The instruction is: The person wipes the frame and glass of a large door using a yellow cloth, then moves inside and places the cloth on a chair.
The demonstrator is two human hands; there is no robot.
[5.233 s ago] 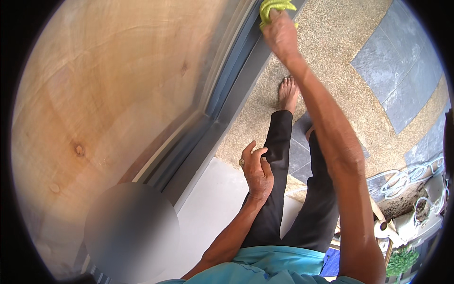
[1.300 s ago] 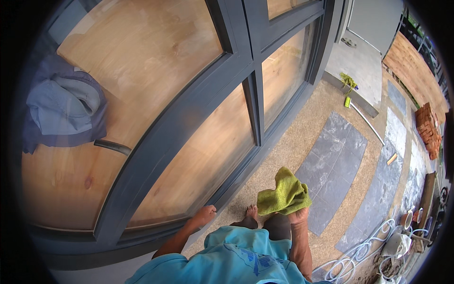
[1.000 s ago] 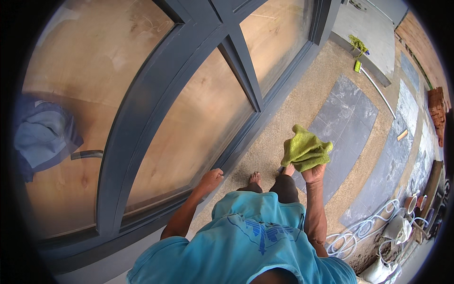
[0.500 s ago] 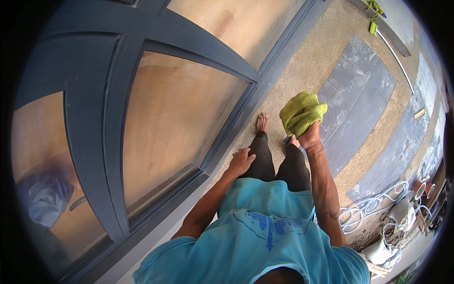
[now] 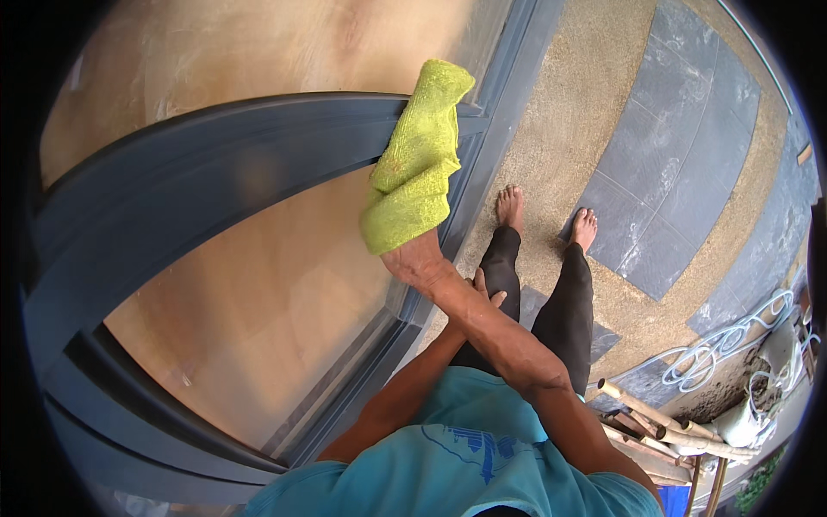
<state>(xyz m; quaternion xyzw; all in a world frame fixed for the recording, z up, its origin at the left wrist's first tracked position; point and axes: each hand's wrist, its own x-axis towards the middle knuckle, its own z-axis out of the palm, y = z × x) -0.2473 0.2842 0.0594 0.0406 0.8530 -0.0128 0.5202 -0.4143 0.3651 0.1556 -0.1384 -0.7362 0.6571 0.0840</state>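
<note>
1. At least two panes [image 5: 258, 310] flank one dark crossbar [image 5: 224, 164], above and below
2. One yellow-green cloth [image 5: 418, 155] is in front of the crossbar's right end; we see its long axis crossing the bar, upper end leaning right
3. Two hands: our right hand [image 5: 415, 261], below the crossbar and nearer, grips the cloth, its fingers covered; our left hand [image 5: 486, 291], below and right of the crossbar, lies by our left leg [image 5: 506, 261], visible fingers loosely spread

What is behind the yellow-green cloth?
The dark frame shows on both sides of the cloth; the stretch directly behind and the fingers of the right hand are covered.
</note>
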